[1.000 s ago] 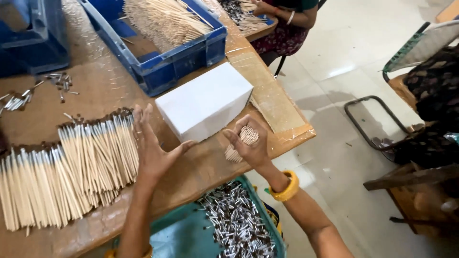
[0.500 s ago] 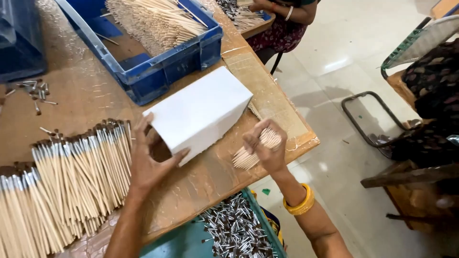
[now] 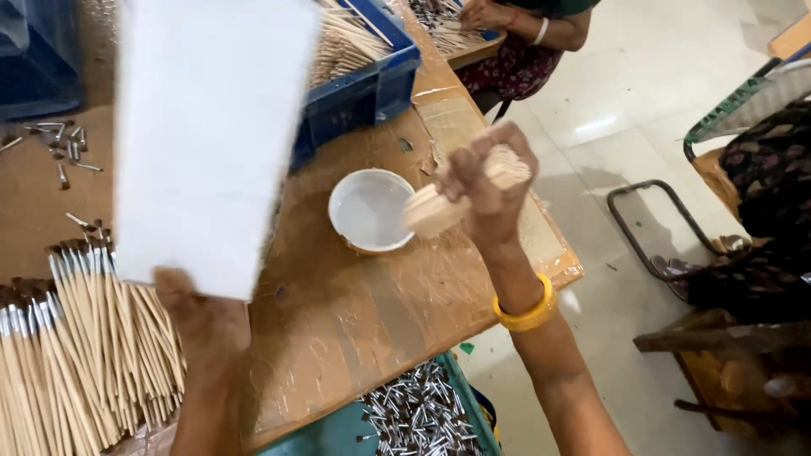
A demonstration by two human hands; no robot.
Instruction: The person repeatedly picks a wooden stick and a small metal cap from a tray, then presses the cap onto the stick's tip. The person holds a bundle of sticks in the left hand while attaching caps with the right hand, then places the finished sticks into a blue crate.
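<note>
Lifting the tall white rectangular box in your left hand | your right hand clenched around a bundle of thin wooden sticks | round white plastic bowl on the brown surface just left.

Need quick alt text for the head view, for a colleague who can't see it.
Over a brown table, the left hand lifts a white box upright while the right hand grips a bundle of wooden sticks above a shallow white bowl. Metal-tipped sticks lie at left.

bowl on table, sticks left, crate behind
</note>
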